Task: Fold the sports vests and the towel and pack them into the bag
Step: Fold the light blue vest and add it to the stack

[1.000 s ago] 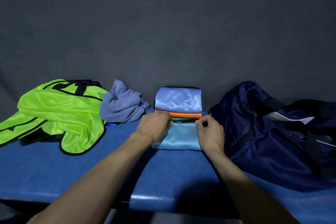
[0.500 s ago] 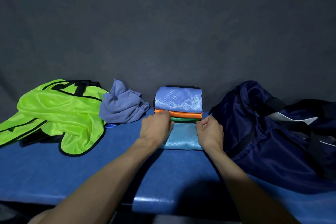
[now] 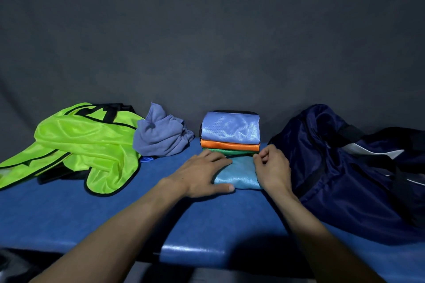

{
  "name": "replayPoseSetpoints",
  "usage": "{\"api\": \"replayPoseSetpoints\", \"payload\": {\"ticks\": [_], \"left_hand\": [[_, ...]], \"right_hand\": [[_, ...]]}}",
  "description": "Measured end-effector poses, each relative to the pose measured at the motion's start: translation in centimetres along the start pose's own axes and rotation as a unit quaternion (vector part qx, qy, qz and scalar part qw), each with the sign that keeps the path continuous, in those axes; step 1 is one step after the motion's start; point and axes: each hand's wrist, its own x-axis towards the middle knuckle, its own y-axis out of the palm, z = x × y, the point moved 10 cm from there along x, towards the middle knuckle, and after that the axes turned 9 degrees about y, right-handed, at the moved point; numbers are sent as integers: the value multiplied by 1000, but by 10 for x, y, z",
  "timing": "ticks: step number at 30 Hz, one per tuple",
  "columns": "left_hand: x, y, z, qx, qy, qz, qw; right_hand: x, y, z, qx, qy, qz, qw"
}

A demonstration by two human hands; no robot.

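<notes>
Blue counter (image 3: 69, 209) under me: my left hand (image 3: 202, 174) lies flat and my right hand (image 3: 272, 167) pinches the folded teal vest (image 3: 239, 174) at twelve o'clock. Next, probably stacking it; bag (image 3: 345, 179) waits at two.

bag (image 3: 358, 167) cut off right, neon vest (image 3: 76, 145) cut left

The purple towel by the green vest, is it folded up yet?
Not yet. The towel sits crumpled in a loose heap, with one corner sticking up, between the neon green vest and the neat folded pile.
</notes>
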Motion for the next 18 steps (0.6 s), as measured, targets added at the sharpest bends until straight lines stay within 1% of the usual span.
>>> {"api": "replayPoseSetpoints", "payload": {"ticks": [2, 3, 5, 7, 9, 11, 14, 18], "left_hand": [[-2, 5, 0, 1, 12, 23, 1000], [-2, 6, 1, -1, 15, 30, 999], [-2, 5, 0, -11, 23, 35, 999], [-3, 5, -1, -7, 24, 46, 999], [-5, 7, -4, 15, 21, 63, 998], [-8, 5, -6, 62, 11, 66, 996], [-10, -2, -14, 135, 10, 28, 990], [-5, 2, -23, 206, 11, -16, 978]], "right_hand": [[-5, 4, 0, -34, -4, 44, 998], [-6, 5, -4, -40, 13, 67, 997], [-5, 7, -15, -33, 68, 102, 992], [-2, 10, -23, -2, 114, 118, 986], [0, 14, -25, 38, 141, 116, 983], [0, 17, -24, 85, 158, 97, 979], [0, 17, -23, 157, 167, 70, 971], [2, 14, -27, 190, 149, 52, 969]]}}
